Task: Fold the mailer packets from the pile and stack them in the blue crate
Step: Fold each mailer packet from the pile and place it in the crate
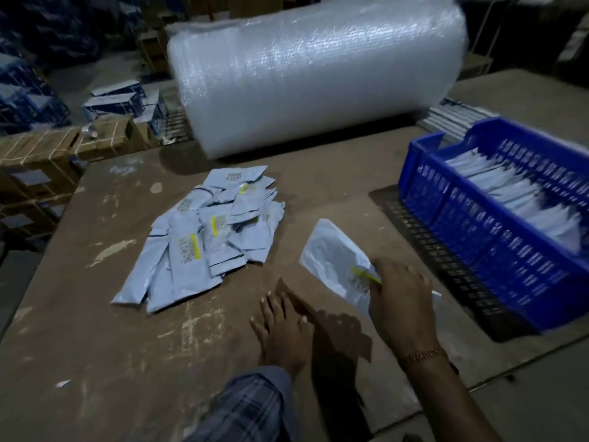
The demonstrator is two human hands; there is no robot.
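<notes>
A pile of pale blue-grey mailer packets (204, 231) with yellow-striped labels lies on the brown table, left of centre. My right hand (401, 301) grips the near end of one white packet (331, 256), which lies slanted on the table between the pile and the crate. My left hand (280, 327), in a plaid sleeve, rests flat on the table with its fingers spread, just left of the right hand and touching no packet. The blue crate (478, 231) stands at the right and holds a row of folded packets (516, 199).
A big roll of bubble wrap (318, 74) lies across the back of the table. The crate sits on a black perforated mat (424, 247). Flat grey mailers (455, 116) lie behind the crate. Strapped cardboard boxes (47, 154) stand beyond the table's left edge.
</notes>
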